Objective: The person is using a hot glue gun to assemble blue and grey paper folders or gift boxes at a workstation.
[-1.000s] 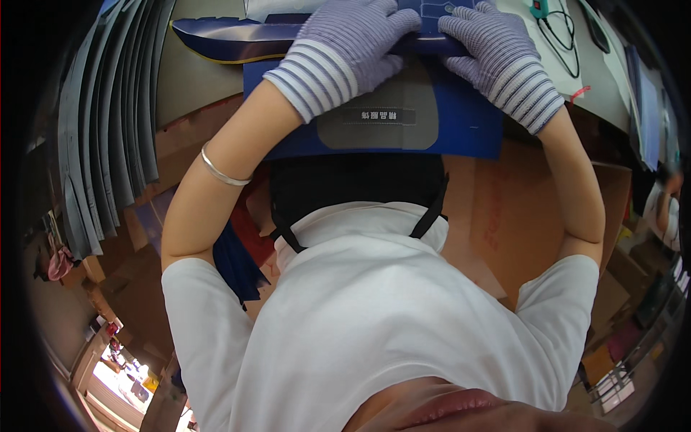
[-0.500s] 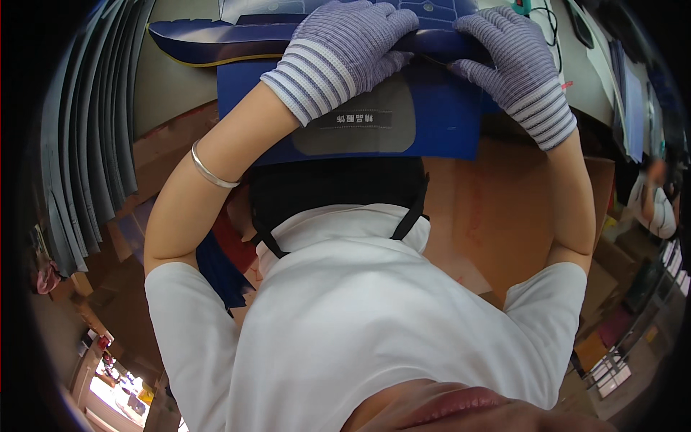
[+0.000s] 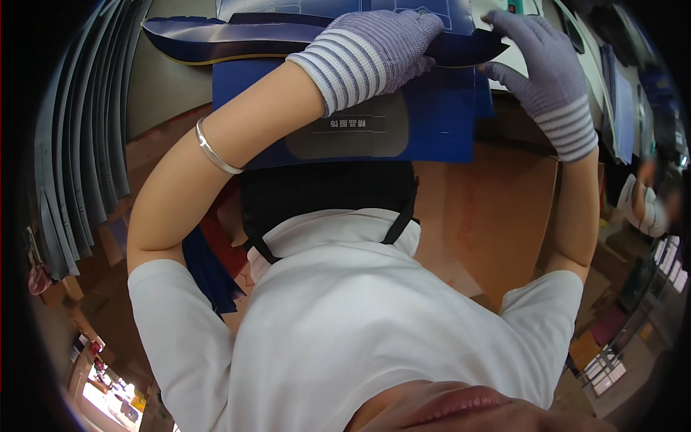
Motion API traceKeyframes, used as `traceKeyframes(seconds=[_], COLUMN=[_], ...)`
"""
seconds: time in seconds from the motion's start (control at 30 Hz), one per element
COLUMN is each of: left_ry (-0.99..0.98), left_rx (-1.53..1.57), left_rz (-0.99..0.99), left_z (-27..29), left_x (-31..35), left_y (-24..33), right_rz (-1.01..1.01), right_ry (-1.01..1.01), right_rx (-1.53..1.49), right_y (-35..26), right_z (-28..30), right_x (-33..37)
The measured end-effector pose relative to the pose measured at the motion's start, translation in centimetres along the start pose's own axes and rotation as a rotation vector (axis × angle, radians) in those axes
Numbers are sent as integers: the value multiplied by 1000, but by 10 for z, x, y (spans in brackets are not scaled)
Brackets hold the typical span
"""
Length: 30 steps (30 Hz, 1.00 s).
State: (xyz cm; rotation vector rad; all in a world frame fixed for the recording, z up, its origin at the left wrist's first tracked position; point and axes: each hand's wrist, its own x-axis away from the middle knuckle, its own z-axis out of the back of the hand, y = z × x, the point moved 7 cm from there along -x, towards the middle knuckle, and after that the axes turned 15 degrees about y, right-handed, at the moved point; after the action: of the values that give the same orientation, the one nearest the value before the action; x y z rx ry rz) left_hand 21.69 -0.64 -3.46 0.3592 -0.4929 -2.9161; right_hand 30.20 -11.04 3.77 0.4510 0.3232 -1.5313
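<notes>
A long glossy dark blue strip (image 3: 237, 39) with a thin yellow lower edge lies across the worktable. My left hand (image 3: 381, 54), in a purple-and-white striped knit glove, grips it right of its middle, fingers over the top and thumb at the near edge. At the strip's right end is my right hand (image 3: 540, 72), gloved alike, its thumb and fingers spread apart around the tip. Beneath the strip lies a flat blue panel (image 3: 439, 122) bearing a grey rounded patch (image 3: 345, 137) with print. Behind, a blue sheet with pale outlines (image 3: 453, 14) is partly covered.
Grey sheets (image 3: 79, 144) hang in a row at the left edge of the table (image 3: 169, 93). A teal-ended tool (image 3: 512, 6) and a dark object (image 3: 568, 25) lie beyond my right hand. Brown cardboard (image 3: 497, 209) stands below the table's front. Another person (image 3: 644, 205) is far right.
My left hand has slid right along the strip. My right hand has moved right and opened wider, uncovering the strip's pointed right end.
</notes>
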Motion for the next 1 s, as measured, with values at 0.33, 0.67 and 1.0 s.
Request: traceKeyframes(seconds=[0.33, 0.67, 1.0], left_ry=[-104, -60, -220], left_rx=[-95, -31, 2], left_rz=[-48, -211, -292], left_z=[-17, 4, 25], left_x=[1, 8, 13], left_y=[6, 9, 14], right_rz=[49, 34, 213], right_ry=[-111, -201, -133], right_rx=[-76, -249, -303], right_y=[2, -4, -42], right_z=[-22, -30, -22], right_x=[25, 15, -17])
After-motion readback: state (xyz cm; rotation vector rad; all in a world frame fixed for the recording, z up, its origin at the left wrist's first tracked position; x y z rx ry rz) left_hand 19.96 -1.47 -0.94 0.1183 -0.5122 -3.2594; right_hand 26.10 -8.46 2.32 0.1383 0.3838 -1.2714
